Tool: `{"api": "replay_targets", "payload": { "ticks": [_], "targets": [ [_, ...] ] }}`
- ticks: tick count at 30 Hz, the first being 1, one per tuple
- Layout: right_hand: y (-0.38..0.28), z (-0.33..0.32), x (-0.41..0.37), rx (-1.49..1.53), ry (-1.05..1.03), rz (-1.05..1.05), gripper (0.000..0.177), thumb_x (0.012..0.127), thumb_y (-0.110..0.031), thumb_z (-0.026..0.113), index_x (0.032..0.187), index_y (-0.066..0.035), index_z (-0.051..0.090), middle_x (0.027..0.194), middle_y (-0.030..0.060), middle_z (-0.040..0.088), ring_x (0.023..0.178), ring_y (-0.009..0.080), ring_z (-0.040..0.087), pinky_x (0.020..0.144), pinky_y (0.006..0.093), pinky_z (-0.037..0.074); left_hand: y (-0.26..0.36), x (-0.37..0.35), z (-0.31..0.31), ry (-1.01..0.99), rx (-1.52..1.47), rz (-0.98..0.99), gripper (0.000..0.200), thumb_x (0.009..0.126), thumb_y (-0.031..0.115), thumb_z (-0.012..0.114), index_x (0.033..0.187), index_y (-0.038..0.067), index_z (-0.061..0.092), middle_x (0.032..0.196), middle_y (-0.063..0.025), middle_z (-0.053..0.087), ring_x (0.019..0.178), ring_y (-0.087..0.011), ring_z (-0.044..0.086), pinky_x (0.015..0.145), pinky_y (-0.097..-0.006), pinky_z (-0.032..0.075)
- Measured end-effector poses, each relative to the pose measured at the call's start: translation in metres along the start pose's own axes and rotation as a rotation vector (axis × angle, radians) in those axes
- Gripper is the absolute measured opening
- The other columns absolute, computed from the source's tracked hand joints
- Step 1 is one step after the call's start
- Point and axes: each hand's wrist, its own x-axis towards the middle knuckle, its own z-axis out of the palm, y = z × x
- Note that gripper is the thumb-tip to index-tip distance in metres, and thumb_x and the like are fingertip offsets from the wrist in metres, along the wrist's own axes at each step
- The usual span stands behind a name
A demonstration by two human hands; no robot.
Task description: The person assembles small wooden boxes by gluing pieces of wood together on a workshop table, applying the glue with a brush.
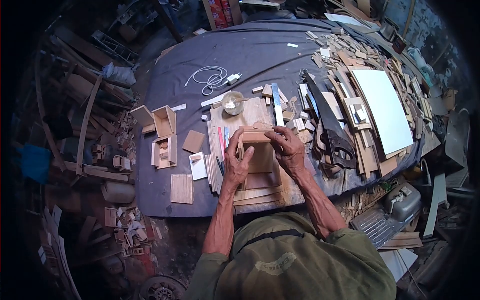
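Note:
My left hand (237,162) grips the left side of a small open wooden box (259,159), thumb on its inner side and fingers on the outside. At the box's far right corner, my right hand (287,151) has its fingers closed on the top edge. A reddish-brown wooden strip forms the box's far edge, between both hands. Beneath lies a stack of wooden boards (257,197). Just beyond the box stands a bowl (233,103) of pale paste with a stick in it. A red pencil-like stick (220,141) lies beside my left hand.
A handsaw (327,117) lies to the right, near a large white panel (384,111) and many wood offcuts (350,54). Small wooden boxes (164,151) and a square board (181,189) are at left. A white charger with cable (233,79) lies at the back.

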Motion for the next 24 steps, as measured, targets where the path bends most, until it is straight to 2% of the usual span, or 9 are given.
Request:
{"api": "replay_targets", "payload": {
  "ticks": [8,11,12,15,16,19,20,23,24],
  "targets": [
    [0.008,0.001,-0.001,0.042,-0.052,0.041,0.035,0.078,0.004,0.072,0.109,-0.015,0.072,0.102,0.0091,0.068,0.088,0.0274,0.069,0.072,0.0354,0.055,0.005,0.010,-0.007,-0.100,-0.058,-0.093,0.065,0.092,0.025,0.066,0.147,-0.001,0.041,0.144,-0.0229,0.050,0.135,-0.0299,0.047,0.113,-0.0382,0.035],
    [0.017,0.004,-0.008,0.018,-0.095,0.132,0.034,0.078,0.002,0.072,0.109,-0.013,0.071,0.098,0.0086,0.069,0.085,0.0266,0.069,0.070,0.0358,0.055,-0.002,0.018,-0.018,-0.228,-0.177,-0.174,0.069,0.091,0.028,0.065,0.147,-0.004,0.040,0.144,-0.0224,0.049,0.133,-0.0279,0.048,0.112,-0.0361,0.035],
    [0.020,0.005,-0.011,0.006,-0.113,0.164,0.033,0.079,0.001,0.072,0.109,-0.012,0.071,0.096,0.0086,0.069,0.084,0.0263,0.069,0.069,0.0361,0.054,0.004,0.019,-0.020,-0.264,-0.220,-0.225,0.065,0.092,0.030,0.063,0.146,-0.002,0.043,0.139,-0.0177,0.054,0.130,-0.0227,0.049,0.109,-0.0337,0.038],
    [0.022,0.006,-0.016,-0.031,-0.162,0.174,0.025,0.083,-0.011,0.072,0.108,-0.009,0.070,0.090,0.0110,0.069,0.080,0.0278,0.068,0.067,0.0391,0.053,-0.007,0.030,-0.028,-0.434,-0.291,-0.391,0.062,0.093,0.033,0.064,0.143,0.000,0.047,0.129,-0.0123,0.060,0.123,-0.0175,0.052,0.104,-0.0302,0.040],
    [0.019,0.003,-0.015,-0.025,-0.232,0.233,0.023,0.084,-0.016,0.071,0.105,-0.008,0.069,0.088,0.0127,0.069,0.080,0.0305,0.068,0.068,0.0415,0.053,-0.004,0.033,-0.029,-0.461,-0.244,-0.375,0.056,0.094,0.038,0.063,0.137,0.003,0.053,0.121,-0.0078,0.063,0.112,-0.0139,0.058,0.096,-0.0286,0.046],
    [0.013,-0.004,-0.016,-0.025,-0.423,0.348,0.025,0.087,-0.029,0.069,0.098,-0.007,0.067,0.082,0.0171,0.068,0.078,0.0371,0.067,0.068,0.0474,0.052,-0.017,0.040,-0.031,-0.542,-0.386,-0.614,0.053,0.096,0.042,0.061,0.133,0.005,0.056,0.117,-0.0062,0.064,0.103,-0.0140,0.063,0.088,-0.0286,0.051],
    [0.014,-0.004,-0.018,-0.039,-0.474,0.344,0.027,0.087,-0.031,0.067,0.097,-0.006,0.067,0.080,0.0179,0.068,0.077,0.0383,0.067,0.068,0.0485,0.051,-0.028,0.045,-0.034,-0.602,-0.339,-0.604,0.052,0.097,0.044,0.059,0.132,0.005,0.056,0.117,-0.0075,0.065,0.100,-0.0149,0.067,0.082,-0.0299,0.056],
    [0.013,-0.002,-0.024,-0.046,-0.613,0.376,0.032,0.089,-0.036,0.063,0.095,-0.004,0.065,0.078,0.0199,0.067,0.078,0.0409,0.067,0.069,0.0505,0.051,-0.026,0.054,-0.034,-0.704,-0.404,-0.729,0.056,0.097,0.046,0.059,0.133,0.004,0.055,0.116,-0.0100,0.066,0.100,-0.0172,0.068,0.083,-0.0314,0.057],
    [0.012,-0.001,-0.026,-0.043,-0.657,0.392,0.033,0.090,-0.037,0.062,0.095,-0.004,0.065,0.078,0.0204,0.067,0.078,0.0417,0.067,0.069,0.0510,0.050,-0.026,0.056,-0.034,-0.727,-0.376,-0.789,0.062,0.097,0.051,0.057,0.135,0.002,0.054,0.118,-0.0125,0.066,0.101,-0.0192,0.068,0.086,-0.0327,0.056]
  ]
}}
